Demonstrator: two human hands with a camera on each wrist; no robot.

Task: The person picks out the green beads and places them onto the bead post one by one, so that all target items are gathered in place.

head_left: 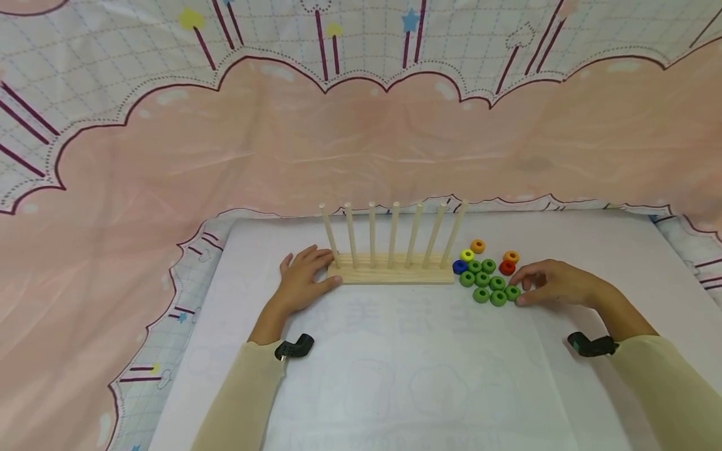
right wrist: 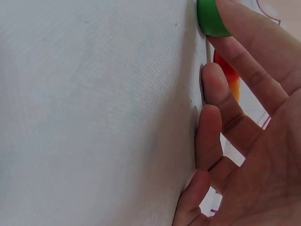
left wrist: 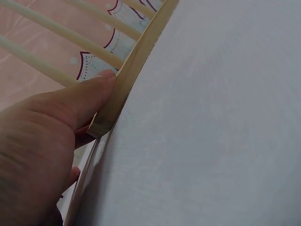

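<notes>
A wooden base point(head_left: 395, 276) with a row of several upright pegs stands on the white surface. The left hand point(head_left: 304, 279) grips its left end; in the left wrist view the thumb of that hand point(left wrist: 47, 127) lies along the base's edge point(left wrist: 129, 75). To the right of the base, several green beads lie grouped beside a blue bead point(head_left: 460, 267) and a yellow bead point(head_left: 467, 255). The right hand point(head_left: 564, 285) pinches the rightmost green bead point(head_left: 512, 293) between thumb and index finger; in the right wrist view this bead point(right wrist: 210, 20) is partly hidden by the fingers.
A red bead point(head_left: 507, 268) and two orange beads point(head_left: 477, 246) lie at the back of the group. Behind the white tabletop point(head_left: 423, 376) hangs a pink patterned cloth point(head_left: 366, 144), which also runs down the left side. Each wrist wears a small black device.
</notes>
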